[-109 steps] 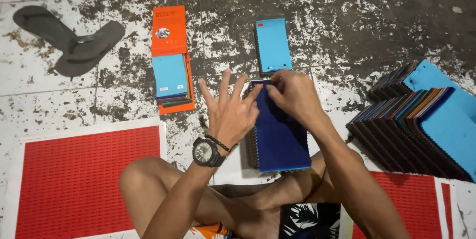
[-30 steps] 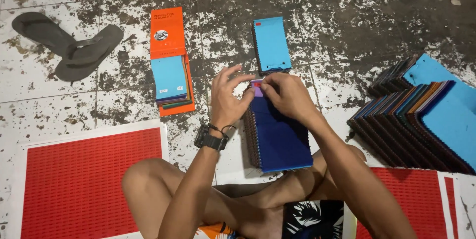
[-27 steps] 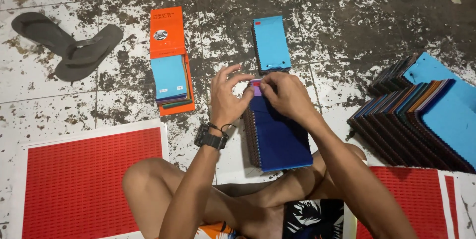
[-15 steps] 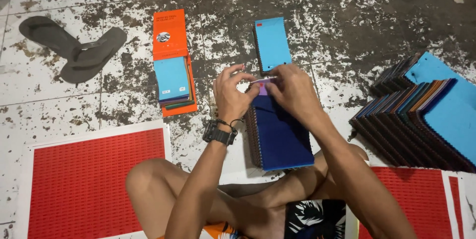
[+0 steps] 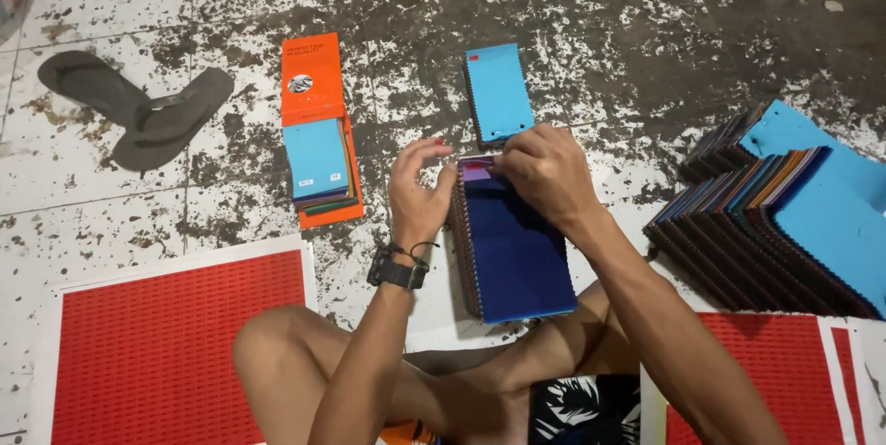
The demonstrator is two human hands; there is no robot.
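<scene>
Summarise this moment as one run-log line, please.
left hand: touching dark blue swatch stack | right hand: pinching its top edge | floor: light blue stack beyond

**Observed: what is worn on the body**

Both arms are seen bare, with no sleeves. A black wristwatch (image 5: 398,271) with a broad strap is worn on the left wrist, and a thin dark cord bracelet (image 5: 417,248) is noted just above it. Red polish is visible on a left fingernail (image 5: 439,142). Shorts (image 5: 583,408) with a black-and-white leaf print are worn; an orange patch shows beside them.
</scene>
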